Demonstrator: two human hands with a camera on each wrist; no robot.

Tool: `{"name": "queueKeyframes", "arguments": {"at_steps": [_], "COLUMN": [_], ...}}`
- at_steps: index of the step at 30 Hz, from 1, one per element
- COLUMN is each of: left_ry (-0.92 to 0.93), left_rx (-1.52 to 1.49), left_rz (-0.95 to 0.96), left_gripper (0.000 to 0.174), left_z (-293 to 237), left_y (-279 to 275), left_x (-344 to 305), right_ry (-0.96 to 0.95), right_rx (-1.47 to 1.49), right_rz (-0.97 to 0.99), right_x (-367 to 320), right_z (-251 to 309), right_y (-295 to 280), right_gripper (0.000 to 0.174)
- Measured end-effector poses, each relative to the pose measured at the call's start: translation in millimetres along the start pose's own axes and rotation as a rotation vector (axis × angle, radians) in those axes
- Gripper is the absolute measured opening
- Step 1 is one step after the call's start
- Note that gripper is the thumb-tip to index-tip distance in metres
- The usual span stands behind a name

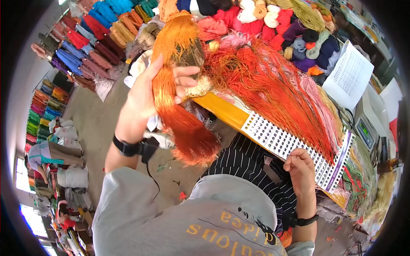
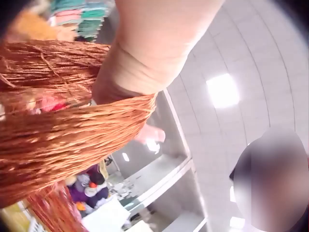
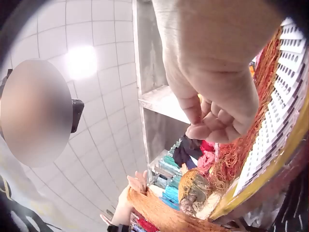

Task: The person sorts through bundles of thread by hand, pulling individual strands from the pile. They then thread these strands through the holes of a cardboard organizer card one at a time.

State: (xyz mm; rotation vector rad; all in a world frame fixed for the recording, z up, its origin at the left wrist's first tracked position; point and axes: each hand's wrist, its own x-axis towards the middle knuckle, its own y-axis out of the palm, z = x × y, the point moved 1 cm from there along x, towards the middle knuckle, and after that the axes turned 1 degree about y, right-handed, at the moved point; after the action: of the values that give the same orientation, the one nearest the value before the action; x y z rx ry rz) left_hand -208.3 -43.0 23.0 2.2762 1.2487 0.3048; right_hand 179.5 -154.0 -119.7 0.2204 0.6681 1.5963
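- The orange skein is hanging across the left hand, its loose red-orange end dangling below the grip.
- The left fingers are curling partway round it, the thumb standing apart on the other side.
- The strands are looking light, limp and slippery, likely snagging easily; gathering the whole bundle at mid-length would be safest.
- The right hand is hovering beside the white punched strip, fingertips drawing in to the thumb; whether they are pinching a fine thread, I cannot tell.

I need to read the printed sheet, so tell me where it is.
In the head view, the printed sheet is upper right, on the person's right, between the dark yarn bundles and the device with the green display.
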Motion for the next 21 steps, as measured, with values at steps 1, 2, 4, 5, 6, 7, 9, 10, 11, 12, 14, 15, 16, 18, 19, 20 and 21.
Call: {"name": "queueKeyframes", "arguments": {"at_steps": [1, 2, 4, 5, 6, 7, 9, 10, 11, 12, 14, 15, 16, 18, 19, 20, 21], "left_ry": [-0.044, 0.067, 0.194, 0.191, 0.187, 0.184, 0.176, 0.218, 0.261, 0.192, -0.021, -0.077, -0.096, -0.134, -0.139, -0.126, -0.110], "left_rx": [-0.243, -0.278, -0.304, -0.279, -0.388, -0.151, 0.082, 0.547, 1.010, 0.629, -0.021, -0.184, -0.269, -0.310, -0.314, -0.325, -0.336], "left_rz": [0.028, -0.063, -0.077, -0.113, -0.028, -0.080, -0.121, -0.033, 0.063, 0.108, 0.186, 0.177, 0.201, 0.242, 0.249, 0.258, 0.265], "left_gripper": [0.073, 0.072, 0.067, 0.063, 0.057, 0.056, 0.055, 0.058, 0.061, 0.064, 0.072, 0.079, 0.082, 0.090, 0.090, 0.092, 0.094], "left_z": [11, 19, 45, 63, 82, 96, 113, 112, 117, 134, 156, 169, 179, 187, 189, 190, 190], "left_y": [-3, -4, 0, 0, -9, 1, 23, 38, 51, 56, 67, 70, 75, 84, 86, 88, 89], "left_x": [1, 2, 13, 16, 20, 24, 36, 40, 45, 50, 62, 67, 70, 72, 74, 75, 76], "right_ry": [-0.002, -0.015, -0.010, 0.000, -0.013, -0.026, -0.086, -0.100, -0.117, -0.155, -0.233, -0.268, -0.265, -0.275, -0.268, -0.268, -0.259], "right_rx": [-0.003, -0.024, -0.060, -0.091, -0.162, -0.230, -0.345, -0.384, -0.423, -0.504, -0.525, -0.542, -0.555, -0.532, -0.520, -0.523, -0.515], "right_rz": [-0.012, 0.000, 0.004, -0.002, -0.010, -0.020, 0.039, 0.034, 0.027, 0.060, 0.068, 0.069, 0.057, 0.053, 0.054, 0.049, 0.045], "right_x": [0, -1, -2, -2, -2, -1, 3, 3, 3, 5, 7, 8, 8, 10, 12, 13, 14], "right_z": [0, 0, -2, 0, 0, -1, -2, -1, 0, -2, -1, 1, 3, 4, 3, 2, 0], "right_y": [1, 3, 3, 5, 8, 11, 20, 28, 36, 37, 46, 50, 52, 51, 49, 48, 46], "right_gripper": [0.009, 0.009, 0.010, 0.010, 0.009, 0.009, 0.010, 0.011, 0.012, 0.014, 0.015, 0.015, 0.016, 0.017, 0.017, 0.017, 0.016]}}
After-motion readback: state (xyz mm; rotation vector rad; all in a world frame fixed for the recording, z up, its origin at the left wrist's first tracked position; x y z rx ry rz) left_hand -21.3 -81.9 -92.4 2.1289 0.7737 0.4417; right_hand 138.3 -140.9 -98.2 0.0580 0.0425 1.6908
